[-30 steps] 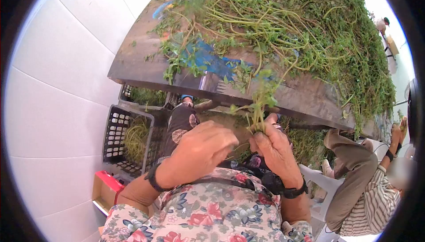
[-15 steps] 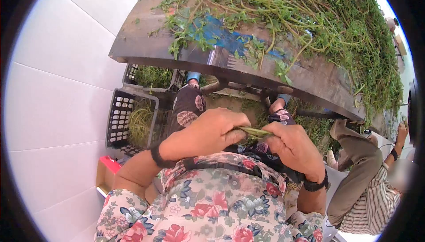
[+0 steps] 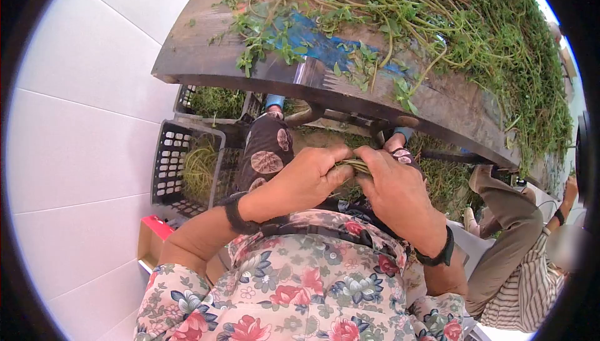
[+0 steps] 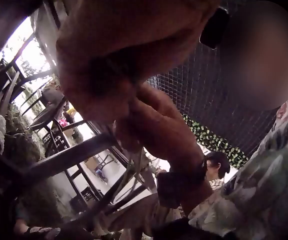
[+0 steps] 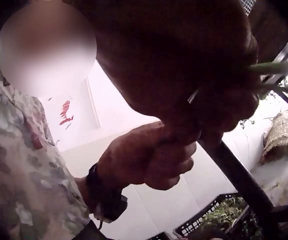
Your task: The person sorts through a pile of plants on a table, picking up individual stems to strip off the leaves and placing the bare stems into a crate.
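Both hands meet in front of the lap, below the table's near edge. A short bundle of green plant stems (image 3: 354, 165) shows between them. My left hand (image 3: 306, 175) pinches one end of it with thumb and fingers. From the other side my right hand (image 3: 400, 194) grips the same stems with curled fingers. In the right wrist view, green stems (image 5: 276, 67) stick out past the dark right hand (image 5: 194, 65), and the left hand (image 5: 144, 155) is right beside it. Most of the bundle is hidden inside the hands.
Heaped leafy green stems (image 3: 475, 47) cover much of the dark table (image 3: 212, 60). Black plastic crates (image 3: 169, 166) with greens stand on the left, near a red box (image 3: 156, 225). Another person (image 3: 509, 247) sits on the right. A white wall (image 3: 81, 147) borders the left.
One second ago the right hand held the leafy bunch upright, with the left hand apart. Both hands then gripped the stems between them; now they are closer together, with less stem showing.
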A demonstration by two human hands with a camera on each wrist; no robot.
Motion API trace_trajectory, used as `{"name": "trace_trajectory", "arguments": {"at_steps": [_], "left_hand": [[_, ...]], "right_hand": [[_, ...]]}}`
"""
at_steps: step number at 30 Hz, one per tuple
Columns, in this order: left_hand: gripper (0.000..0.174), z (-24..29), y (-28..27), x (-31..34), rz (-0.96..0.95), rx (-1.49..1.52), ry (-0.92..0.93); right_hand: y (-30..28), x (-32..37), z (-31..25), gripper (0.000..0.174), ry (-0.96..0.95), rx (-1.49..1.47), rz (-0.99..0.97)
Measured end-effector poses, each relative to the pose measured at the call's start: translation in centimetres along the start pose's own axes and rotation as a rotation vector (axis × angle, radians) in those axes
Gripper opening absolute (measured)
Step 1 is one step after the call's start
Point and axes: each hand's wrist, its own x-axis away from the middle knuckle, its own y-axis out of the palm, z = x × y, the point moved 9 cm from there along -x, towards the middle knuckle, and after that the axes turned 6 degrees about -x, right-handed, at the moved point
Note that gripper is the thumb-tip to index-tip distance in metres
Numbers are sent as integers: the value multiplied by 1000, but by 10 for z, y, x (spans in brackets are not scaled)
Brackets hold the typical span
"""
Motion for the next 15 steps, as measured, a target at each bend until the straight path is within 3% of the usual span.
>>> {"name": "trace_trajectory", "arguments": {"at_steps": [3,9,12,15], "left_hand": [[21,-2,0,0,25,19,68],[25,-21,23,5,-223,355,-256],[28,-20,24,1,-161,239,-102],[28,-27,33,6,-281,161,-128]], "right_hand": [[4,0,2,27,-44,89,-39],[3,1,-3,28,-100,116,-42],[7,1,-8,23,-100,157,-47],[19,5,-4,15,-103,207,-148]]}}
